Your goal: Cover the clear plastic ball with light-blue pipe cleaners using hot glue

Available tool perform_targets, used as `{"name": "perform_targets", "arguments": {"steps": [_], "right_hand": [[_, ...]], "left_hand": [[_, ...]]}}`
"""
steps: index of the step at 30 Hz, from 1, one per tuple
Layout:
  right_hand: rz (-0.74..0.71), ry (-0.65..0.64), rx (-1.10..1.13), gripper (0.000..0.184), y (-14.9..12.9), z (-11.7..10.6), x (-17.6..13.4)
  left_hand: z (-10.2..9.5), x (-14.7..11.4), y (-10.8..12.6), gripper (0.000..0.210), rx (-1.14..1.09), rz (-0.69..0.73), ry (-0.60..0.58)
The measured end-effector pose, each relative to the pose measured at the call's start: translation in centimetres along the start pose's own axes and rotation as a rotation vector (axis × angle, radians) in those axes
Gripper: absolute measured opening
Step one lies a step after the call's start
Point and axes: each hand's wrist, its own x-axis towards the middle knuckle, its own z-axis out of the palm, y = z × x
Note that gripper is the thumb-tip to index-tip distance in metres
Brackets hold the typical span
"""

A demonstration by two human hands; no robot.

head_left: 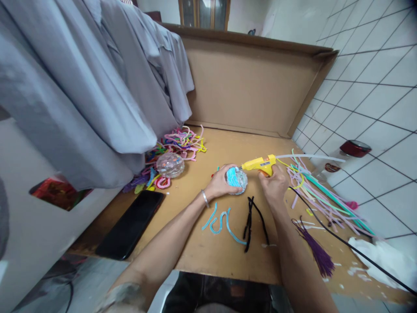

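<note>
Probably light and fragile, best cupped by its sides, the blue-wrapped ball (240,181) sits clamped within the left grip (220,183), beside the yellow glue gun (259,164) the right grip (274,185) clasps.

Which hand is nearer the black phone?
Left. The left hand, holding the ball, is right of the phone; the right hand, gripping the glue gun, is farther right.

Your left hand (223,181) holds a blue-wound ball (237,181); your right hand (275,183) aims a yellow glue gun (259,164) at it. 1 phone (130,226) lies near the front-left corner of the bench (234,141), 1 purple tassel (315,251) toward the right edge.
</note>
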Motion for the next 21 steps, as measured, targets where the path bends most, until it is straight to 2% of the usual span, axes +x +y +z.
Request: {"name": "perform_targets", "arguments": {"steps": [6,21], "right_hand": [[0.012,-0.030,-0.020,0.012,-0.05,0.08,0.11],[-0.012,-0.012,-0.019,0.012,0.18,0.07,0.10]], "left_hand": [[0.04,0.04,-0.03,0.081,-0.003,0.004,0.005],[0.02,0.02,0.03,0.083,0.015,-0.003,0.004]]}}
